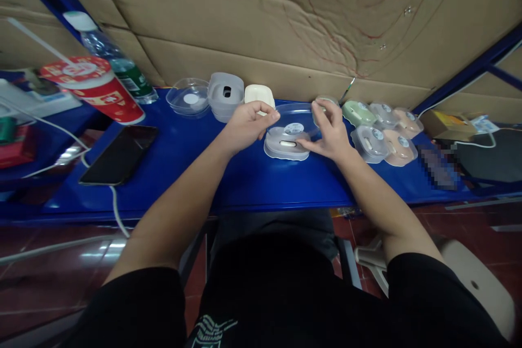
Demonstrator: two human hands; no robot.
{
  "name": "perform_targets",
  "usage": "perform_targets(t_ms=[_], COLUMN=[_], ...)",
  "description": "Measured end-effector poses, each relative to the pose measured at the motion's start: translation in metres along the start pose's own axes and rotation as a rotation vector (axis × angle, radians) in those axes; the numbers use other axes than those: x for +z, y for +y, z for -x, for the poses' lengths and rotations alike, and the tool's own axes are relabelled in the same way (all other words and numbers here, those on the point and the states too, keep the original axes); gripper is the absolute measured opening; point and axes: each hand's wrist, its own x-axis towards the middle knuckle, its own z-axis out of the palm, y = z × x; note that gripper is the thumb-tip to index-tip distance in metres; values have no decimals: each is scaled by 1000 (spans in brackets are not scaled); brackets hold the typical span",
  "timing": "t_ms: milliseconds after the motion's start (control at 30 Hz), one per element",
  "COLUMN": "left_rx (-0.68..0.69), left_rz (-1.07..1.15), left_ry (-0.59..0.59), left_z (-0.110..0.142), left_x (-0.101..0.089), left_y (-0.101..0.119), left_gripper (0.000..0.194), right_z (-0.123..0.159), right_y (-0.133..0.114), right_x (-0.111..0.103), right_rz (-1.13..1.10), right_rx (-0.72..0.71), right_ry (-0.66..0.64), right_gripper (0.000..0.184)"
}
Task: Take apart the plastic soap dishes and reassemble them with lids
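A clear plastic cover (pixel 299 114) with a round white label is tilted above a small greyish oval box (pixel 285 151) on the blue table. My left hand (pixel 253 126) pinches the cover's left edge between thumb and fingers. At its right side my right hand (pixel 332 133) has its fingers on the cover, with the thumb reaching down close to the box's pale oblong part. Just behind my left hand sits a cream-coloured box part (pixel 260 95). Beside that are stacked grey translucent parts (pixel 225 99) and nested clear covers (pixel 190 99).
Several covered boxes, among them a green one (pixel 359 113) and a peach one (pixel 399 148), stand at the right. A phone (pixel 120 155) with a white cable, a red paper cup (pixel 108 92) and a water bottle (pixel 122 65) occupy the left. Cardboard (pixel 212 32) lines the back.
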Motion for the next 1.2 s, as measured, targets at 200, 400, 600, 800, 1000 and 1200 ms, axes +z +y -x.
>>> perform_targets(t_ms=[200,400,600,800,1000,1200], left_rx=[63,-65,-174,-181,-171,-132], left_rz=[-473,-707,-797,-763,-576,-645], left_ry=[123,-64,-149,-154,-121,-122], left_z=[3,-1,-2,-4,-7,-4], left_x=[7,15,17,18,20,21], left_y=[-5,-14,-18,-24,-26,-20], left_gripper=[41,60,65,65,63,69], right_z=[0,-2,-3,-2,-3,1], right_y=[-11,-13,-7,0,0,14], right_x=[-9,-12,-7,0,9,18], right_rz=[-75,-40,-97,-227,-315,-46], right_rx=[48,84,84,13,-138,214], right_ry=[-105,-268,-408,-381,-366,-292], right_gripper=[125,121,119,117,84,99])
